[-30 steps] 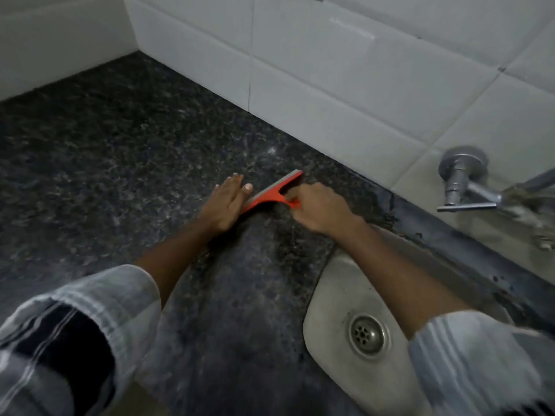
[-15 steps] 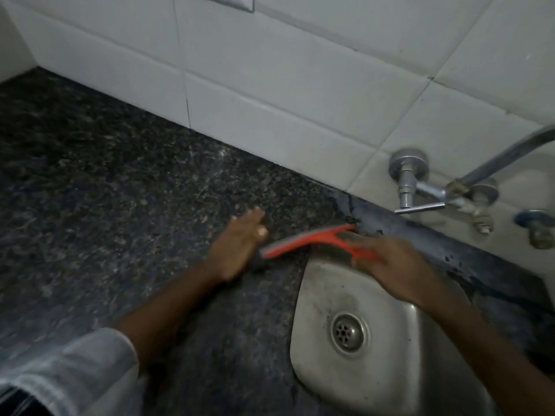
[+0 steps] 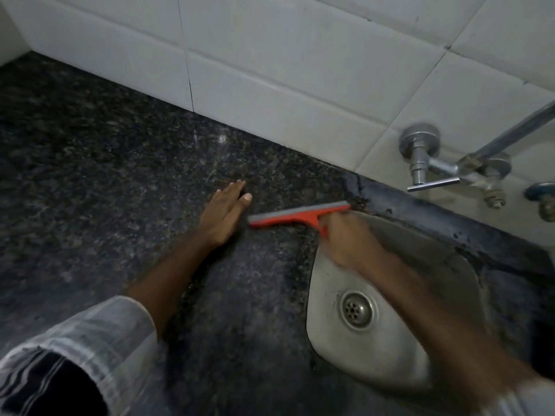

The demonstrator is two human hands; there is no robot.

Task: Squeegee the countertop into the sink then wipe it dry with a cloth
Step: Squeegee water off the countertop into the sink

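Note:
My right hand [image 3: 350, 243] grips the handle of an orange squeegee [image 3: 297, 215] with a grey rubber blade. The blade lies across the dark speckled granite countertop [image 3: 105, 175], just left of the steel sink [image 3: 369, 349], its right end near the sink's back corner. My left hand [image 3: 223, 213] rests flat on the countertop with its fingers spread, just left of the blade's left end. The right hand is blurred by motion and sits over the sink's upper left rim. No cloth is in view.
A white tiled wall [image 3: 270, 70] runs along the back of the counter. A metal tap [image 3: 426, 166] with a lever juts from the wall above the sink's far side. The drain [image 3: 357, 309] sits in the middle of the sink.
The squeegee was pulled right across the counter to the sink's edge, then moved slightly back left. My left hand stayed flat beside the blade's left end.

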